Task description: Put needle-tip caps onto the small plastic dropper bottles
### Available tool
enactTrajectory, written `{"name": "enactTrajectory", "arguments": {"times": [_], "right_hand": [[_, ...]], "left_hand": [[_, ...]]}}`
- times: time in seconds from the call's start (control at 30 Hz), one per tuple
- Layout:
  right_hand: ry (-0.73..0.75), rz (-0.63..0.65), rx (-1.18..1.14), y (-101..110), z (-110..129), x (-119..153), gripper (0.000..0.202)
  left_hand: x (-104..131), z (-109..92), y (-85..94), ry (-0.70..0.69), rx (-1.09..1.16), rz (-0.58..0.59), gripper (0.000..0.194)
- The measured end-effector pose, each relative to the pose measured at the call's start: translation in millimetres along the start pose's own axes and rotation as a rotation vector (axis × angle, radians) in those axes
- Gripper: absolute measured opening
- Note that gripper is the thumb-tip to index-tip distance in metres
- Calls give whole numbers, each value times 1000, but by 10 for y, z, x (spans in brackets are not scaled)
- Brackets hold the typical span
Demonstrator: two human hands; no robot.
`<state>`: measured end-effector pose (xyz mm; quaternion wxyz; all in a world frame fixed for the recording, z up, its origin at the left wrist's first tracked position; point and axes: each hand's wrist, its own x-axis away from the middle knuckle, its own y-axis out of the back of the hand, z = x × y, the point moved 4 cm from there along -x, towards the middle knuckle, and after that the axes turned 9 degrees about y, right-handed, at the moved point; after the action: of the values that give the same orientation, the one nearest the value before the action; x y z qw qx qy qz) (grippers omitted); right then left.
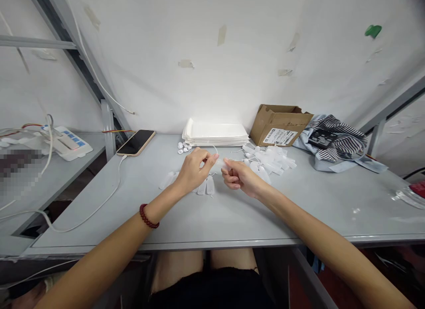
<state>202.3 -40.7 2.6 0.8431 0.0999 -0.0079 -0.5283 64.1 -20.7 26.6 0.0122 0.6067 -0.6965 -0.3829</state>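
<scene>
the open-topped cardboard box (288, 123) stands at the back of the grey worktop (245, 220), a white label on its front; what it holds cannot be seen from here. left of the box and nearer the worktop's front edge, the left hand (194, 169) and the right hand (241, 175) face each other just apart. a translucent tag (219, 162) sits between them – the left fingers are pinched on one side of it, the right thumb presses it against curled fingers – though its outline is blurred. a thin white tie (215, 147) arches up behind the left fingertips. directly in front of the box spreads a loose heap of white tags (274, 158); farther left of it, a row of tags (210, 185) lies partly hidden by the left hand. just left of the box is a white stack (215, 133), with small white caps (181, 146) beyond. right of the box lies a striped cloth (341, 140) bearing a black flat item (320, 138). well to its right, a clear container (410, 198) shows something red (417, 189).
</scene>
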Motion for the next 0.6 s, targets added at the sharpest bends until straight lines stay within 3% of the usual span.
{"name": "enactTrajectory", "arguments": {"times": [0.13,0.27,0.4,0.6], "right_hand": [[-55,77,-47,51,-18,-5,43],[-10,13,15,104,-20,-16,44],[100,-78,180,124,8,-18,37],[186,-72,372,69,27,-9,23]], "left_hand": [[13,-25,-11,-135,-60,-41,28],[0,15,-14,-210,-110,-37,24],[-13,55,-36,-216,-159,-7,27],[14,50,-102,-200,-218,54,31]]}}
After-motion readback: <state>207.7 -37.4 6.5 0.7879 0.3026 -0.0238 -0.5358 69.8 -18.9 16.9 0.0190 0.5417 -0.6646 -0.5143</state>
